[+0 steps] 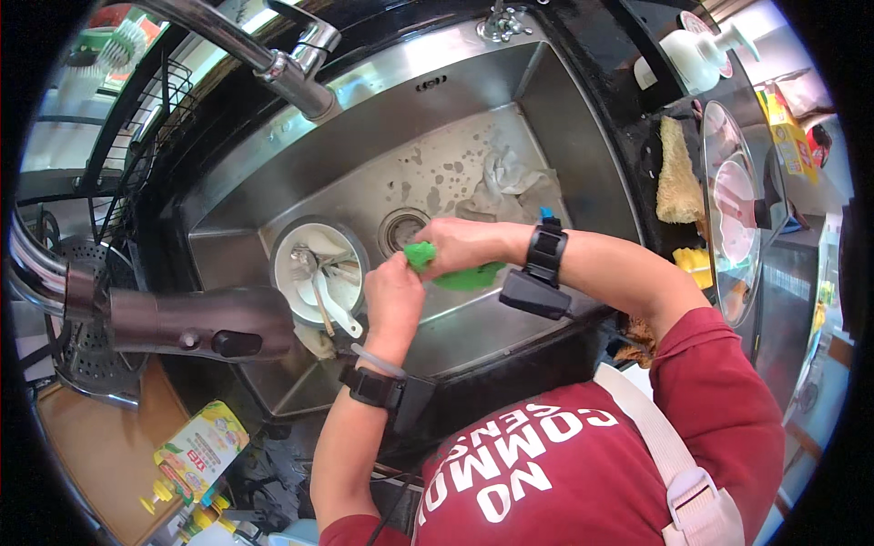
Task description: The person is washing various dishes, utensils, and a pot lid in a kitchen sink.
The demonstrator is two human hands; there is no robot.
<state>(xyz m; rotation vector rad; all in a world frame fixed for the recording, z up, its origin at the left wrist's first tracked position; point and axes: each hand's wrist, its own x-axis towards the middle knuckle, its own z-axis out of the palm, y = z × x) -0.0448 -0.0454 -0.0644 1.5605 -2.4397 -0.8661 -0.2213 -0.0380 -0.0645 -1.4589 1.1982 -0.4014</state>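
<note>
A bright green cloth (469, 277) is bunched between my two hands over the sink, close to the drain (403, 231). My left hand (395, 293) is closed on one end of it, and a crumpled green tuft shows above the fingers. My right hand (466, 246) grips it from the right, with the back of the hand turned up and green showing below. Left of my hands stands a white bowl (284, 266) with a white spoon (335, 308) and other utensils in it. Beyond my right wrist, a wet greyish-white cloth (512, 187) lies crumpled on the sink bottom.
The steel sink (574, 118) has a chrome faucet (305, 86) behind it. A dark sprayer head (200, 325) juts in from the left. A loofah (678, 173), a glass lid (733, 264) and a pump bottle (696, 62) stand right; a yellow detergent bottle (202, 450) lies lower left.
</note>
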